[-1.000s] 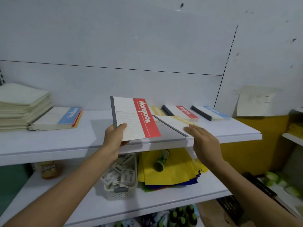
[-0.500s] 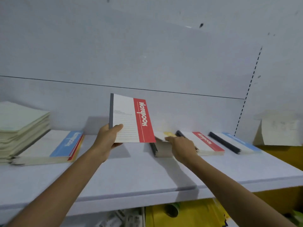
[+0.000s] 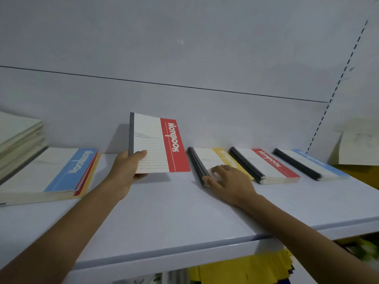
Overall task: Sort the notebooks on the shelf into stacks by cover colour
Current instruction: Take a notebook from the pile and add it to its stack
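Observation:
My left hand [image 3: 128,171] grips a red-striped notebook [image 3: 158,144] by its lower left corner and holds it upright above the white shelf [image 3: 184,212]. My right hand [image 3: 225,181] lies with spread fingers on the yellow-striped stack [image 3: 207,156], thumb at the stack's front spine corner. To the right lie a red-striped stack [image 3: 266,162] and a blue-striped stack [image 3: 307,162], each with dark spines. At the left sits a mixed pile [image 3: 51,171] with a blue-striped notebook on top and red and yellow edges below it.
A tall stack of pale plain books [image 3: 16,140] stands at the far left. A loose paper sheet [image 3: 359,148] leans on the wall at the right. Yellow items [image 3: 246,269] show under the shelf's front edge. The wall is close behind the stacks.
My right hand carried a yellow-striped notebook to the back of the shelf and now lies flat on the yellow stack. My left hand kept the red notebook raised. The view tilted upward.

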Motion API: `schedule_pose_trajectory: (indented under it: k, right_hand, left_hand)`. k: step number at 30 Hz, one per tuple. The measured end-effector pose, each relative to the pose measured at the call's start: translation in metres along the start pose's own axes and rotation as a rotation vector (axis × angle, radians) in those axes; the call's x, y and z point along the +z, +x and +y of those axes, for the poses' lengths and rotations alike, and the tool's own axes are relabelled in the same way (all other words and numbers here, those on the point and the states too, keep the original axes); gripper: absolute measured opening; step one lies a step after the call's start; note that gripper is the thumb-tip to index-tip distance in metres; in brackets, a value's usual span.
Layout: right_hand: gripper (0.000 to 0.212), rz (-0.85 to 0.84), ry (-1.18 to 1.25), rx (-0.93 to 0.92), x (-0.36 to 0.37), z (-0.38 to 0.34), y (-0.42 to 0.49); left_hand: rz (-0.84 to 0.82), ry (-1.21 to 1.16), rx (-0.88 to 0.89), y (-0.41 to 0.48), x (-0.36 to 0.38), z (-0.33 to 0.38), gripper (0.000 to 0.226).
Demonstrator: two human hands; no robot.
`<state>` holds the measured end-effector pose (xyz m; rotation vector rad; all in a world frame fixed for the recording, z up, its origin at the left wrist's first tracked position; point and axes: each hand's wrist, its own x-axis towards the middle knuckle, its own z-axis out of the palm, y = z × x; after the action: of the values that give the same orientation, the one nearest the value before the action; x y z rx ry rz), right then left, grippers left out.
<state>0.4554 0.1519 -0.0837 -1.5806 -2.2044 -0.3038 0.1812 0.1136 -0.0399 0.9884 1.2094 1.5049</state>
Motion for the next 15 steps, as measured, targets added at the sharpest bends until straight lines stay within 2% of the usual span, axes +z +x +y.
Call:
schedule_pose_trajectory:
  k: [7,9,11,14,15]
  right_hand:
    - [0.075,0.006,-0.051,-0.015,0.004,-0.008,0.005]
    - [0.069,-0.035,0.020,-0.023,-0.004,-0.007,0.003]
    - [0.058,-0.032,0.267,0.013,-0.012,0.000,0.000]
    - [0.039,0.147,0.820,0.258,-0.031,0.018,-0.002]
    - [0.038,0.137,1.002,0.343,-0.038,0.025,-0.002]
  left_hand:
    - [-0.021,0.010,0.003,-0.002,0.018,0.005,0.023]
    - [-0.031,0.016,0.007,-0.003,0.029,0.007,0.024]
    - [-0.050,0.029,0.008,-0.005,0.045,0.009,0.024]
    - [-0.102,0.052,0.002,-0.010,0.078,0.009,0.023]
    - [-0.122,0.054,-0.003,-0.011,0.091,0.007,0.023]
